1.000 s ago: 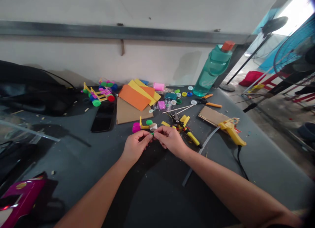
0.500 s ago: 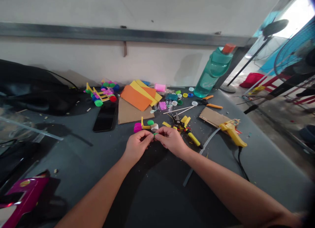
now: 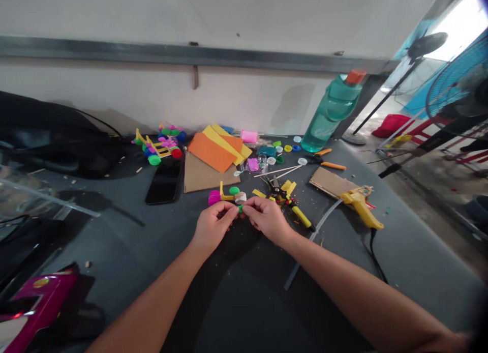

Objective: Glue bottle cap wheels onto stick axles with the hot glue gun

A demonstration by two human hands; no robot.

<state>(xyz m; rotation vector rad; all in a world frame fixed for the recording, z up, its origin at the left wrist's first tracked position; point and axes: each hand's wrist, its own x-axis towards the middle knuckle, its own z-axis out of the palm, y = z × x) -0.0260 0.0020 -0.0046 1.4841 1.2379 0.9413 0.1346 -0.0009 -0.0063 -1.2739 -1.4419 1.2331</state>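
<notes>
While left hand point(image 3: 213, 225) and right hand point(image 3: 267, 219) meet | fingers point(image 3: 230, 210) pinching small green piece point(image 3: 240, 208)

Tiny green plastic piece point(image 3: 240, 208), pinched

Left hand point(image 3: 212, 226): bare, broad across the back, narrowing toward the fingers point(image 3: 230, 213).
Right hand point(image 3: 267, 219): bare, with a rounded back and soft knuckles behind its fingers point(image 3: 254, 205).
Wrists: bare, slimmer than the hands, just behind the fingers on each side.
Left forearm point(image 3: 145, 297): bare and smooth, widening well away from the fingers and cut off by the lower frame edge.
Right forearm point(image 3: 362, 287): bare and smooth, widening well away from the fingers toward the lower right corner, where it darkens and blurs.
Fingernails: too small to tell.
</notes>
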